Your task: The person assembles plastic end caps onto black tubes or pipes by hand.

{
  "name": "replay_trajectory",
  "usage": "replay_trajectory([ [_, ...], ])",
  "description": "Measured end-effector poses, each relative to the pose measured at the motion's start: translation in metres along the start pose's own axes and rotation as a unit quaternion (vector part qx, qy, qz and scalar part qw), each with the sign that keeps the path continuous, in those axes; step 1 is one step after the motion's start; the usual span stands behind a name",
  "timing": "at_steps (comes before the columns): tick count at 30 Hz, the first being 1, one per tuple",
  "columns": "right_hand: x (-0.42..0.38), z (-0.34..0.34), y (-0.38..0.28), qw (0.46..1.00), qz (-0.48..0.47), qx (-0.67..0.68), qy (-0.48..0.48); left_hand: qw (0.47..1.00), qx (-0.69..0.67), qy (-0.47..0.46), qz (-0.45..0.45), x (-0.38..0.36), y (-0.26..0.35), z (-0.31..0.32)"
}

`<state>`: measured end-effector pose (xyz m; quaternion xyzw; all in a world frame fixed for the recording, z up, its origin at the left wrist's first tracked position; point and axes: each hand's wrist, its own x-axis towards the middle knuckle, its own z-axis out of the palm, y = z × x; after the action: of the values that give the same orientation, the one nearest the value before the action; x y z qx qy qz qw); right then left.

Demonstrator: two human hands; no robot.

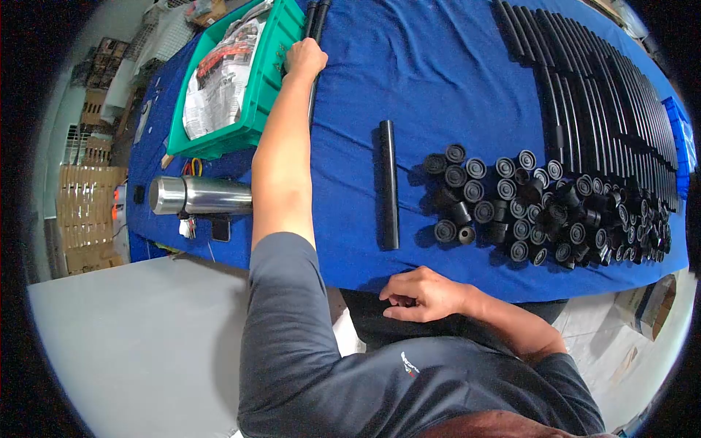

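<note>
Stretched far forward, my left hand (305, 60) is closed on a black tube (313, 28) that lies beside the green crate, with another black tube alongside. The fingertips are partly hidden. My right hand (423, 295) hovers at the table's near edge, its fingers loosely bent and the thumb apart, with nothing visible between them. In front of it a single black tube (389, 186) lies on the blue cloth (350, 175). To the right of that tube spreads a heap of round black caps (520, 208), some facing up and some on their sides.
The green crate (248, 109) holds crumpled newspaper (219, 87). Nearer me lie a steel flask (201, 196), a phone (220, 228) and yellow-handled scissors (193, 167). Rows of black tubes (591, 95) cover the far right, by a blue bin (680, 142).
</note>
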<state>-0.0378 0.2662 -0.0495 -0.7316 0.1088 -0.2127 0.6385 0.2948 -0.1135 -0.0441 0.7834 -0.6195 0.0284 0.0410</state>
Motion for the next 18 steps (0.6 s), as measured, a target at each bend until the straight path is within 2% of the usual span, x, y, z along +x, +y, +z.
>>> replay_trajectory([
  [3,0.001,0.000,0.000,1.000,-0.001,0.000,0.000,0.999,-0.029,0.028,0.010,-0.004,-0.002,0.002],
  [9,0.001,-0.001,-0.003,1.000,0.014,0.007,0.003,1.000,-0.009,0.007,-0.015,-0.002,0.003,-0.004],
  [14,-0.001,0.001,-0.001,1.000,-0.003,-0.004,0.006,0.980,-0.119,0.157,0.028,-0.021,-0.012,-0.029],
  [18,-0.002,0.003,0.003,1.000,-0.023,-0.014,0.012,0.948,-0.199,0.242,0.062,-0.088,-0.015,-0.057],
])
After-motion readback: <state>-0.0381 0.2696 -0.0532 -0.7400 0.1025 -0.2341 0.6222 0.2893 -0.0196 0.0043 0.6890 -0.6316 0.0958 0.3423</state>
